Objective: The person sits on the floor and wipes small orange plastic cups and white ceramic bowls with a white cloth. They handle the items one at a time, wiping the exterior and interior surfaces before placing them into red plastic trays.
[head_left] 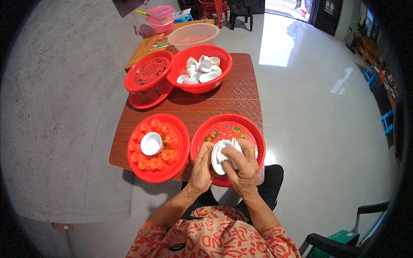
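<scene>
Both hands on the dish!
Our left hand (pixel 202 165) grips a white dish (pixel 217 157); right hand (pixel 241 165) presses a cloth (pixel 228 146) on it, red tray (pixel 223 124) just beneath.

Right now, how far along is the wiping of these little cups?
Done, it seems: one white cup sits upside down on the left tray. In hand: the left hand holds a cup while the right hand rubs it with a cloth. Left: a bowl of cups.
</scene>
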A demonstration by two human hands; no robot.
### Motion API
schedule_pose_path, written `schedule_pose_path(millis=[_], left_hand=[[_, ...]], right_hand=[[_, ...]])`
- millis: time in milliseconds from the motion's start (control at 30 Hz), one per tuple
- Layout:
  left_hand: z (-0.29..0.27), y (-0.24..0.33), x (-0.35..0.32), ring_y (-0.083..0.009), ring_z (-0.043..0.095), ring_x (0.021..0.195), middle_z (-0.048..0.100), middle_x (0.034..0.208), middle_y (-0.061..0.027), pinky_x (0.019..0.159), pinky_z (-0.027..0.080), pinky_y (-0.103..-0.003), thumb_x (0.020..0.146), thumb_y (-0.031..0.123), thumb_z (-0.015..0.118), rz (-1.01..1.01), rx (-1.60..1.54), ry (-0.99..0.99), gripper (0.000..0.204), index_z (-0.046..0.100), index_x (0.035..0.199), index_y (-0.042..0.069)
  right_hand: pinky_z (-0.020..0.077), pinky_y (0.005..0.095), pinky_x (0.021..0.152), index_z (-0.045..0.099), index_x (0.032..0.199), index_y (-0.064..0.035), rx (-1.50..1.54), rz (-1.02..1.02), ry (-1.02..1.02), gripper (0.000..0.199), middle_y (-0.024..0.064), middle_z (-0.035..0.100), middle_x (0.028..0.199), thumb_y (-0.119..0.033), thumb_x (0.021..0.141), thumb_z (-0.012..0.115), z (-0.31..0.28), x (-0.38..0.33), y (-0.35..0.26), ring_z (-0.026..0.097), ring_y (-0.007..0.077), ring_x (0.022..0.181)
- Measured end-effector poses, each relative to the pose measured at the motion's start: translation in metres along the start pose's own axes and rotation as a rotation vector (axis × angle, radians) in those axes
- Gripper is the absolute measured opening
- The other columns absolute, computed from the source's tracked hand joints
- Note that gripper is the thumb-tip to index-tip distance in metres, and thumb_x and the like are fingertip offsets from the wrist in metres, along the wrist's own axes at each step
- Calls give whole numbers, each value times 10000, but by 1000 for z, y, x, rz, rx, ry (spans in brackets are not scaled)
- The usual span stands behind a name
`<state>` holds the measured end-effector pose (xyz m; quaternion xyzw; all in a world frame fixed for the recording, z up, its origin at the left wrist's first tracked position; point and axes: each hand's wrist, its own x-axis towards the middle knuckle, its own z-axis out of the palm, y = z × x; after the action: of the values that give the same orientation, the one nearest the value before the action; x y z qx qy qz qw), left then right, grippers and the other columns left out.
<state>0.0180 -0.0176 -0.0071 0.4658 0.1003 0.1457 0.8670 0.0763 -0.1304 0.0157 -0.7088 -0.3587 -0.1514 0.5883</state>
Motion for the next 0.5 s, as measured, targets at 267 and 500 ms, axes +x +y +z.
schedule_pose_path(millis=[267, 500], left_hand=[[1, 2, -1, -59, 555, 814, 553, 926, 0, 675, 483, -207, 1005, 321, 344, -26, -49, 28, 250, 469, 1036, 107], [-3, 8, 0, -127, 555, 918, 553, 998, -48, 821, 467, -279, 989, 351, 339, 68, -7, -53, 335, 490, 1089, 70]], right_hand=[[438, 369, 814, 658, 966, -57, -33, -10, -163, 333, 158, 540, 1042, 51, 651, 665, -7, -12, -2, 539, 302, 948], [410, 386, 860, 638, 975, -58, 34, -74, -269, 375, 161, 518, 1085, 67, 622, 644, -3, -1, -17, 511, 324, 1016]])
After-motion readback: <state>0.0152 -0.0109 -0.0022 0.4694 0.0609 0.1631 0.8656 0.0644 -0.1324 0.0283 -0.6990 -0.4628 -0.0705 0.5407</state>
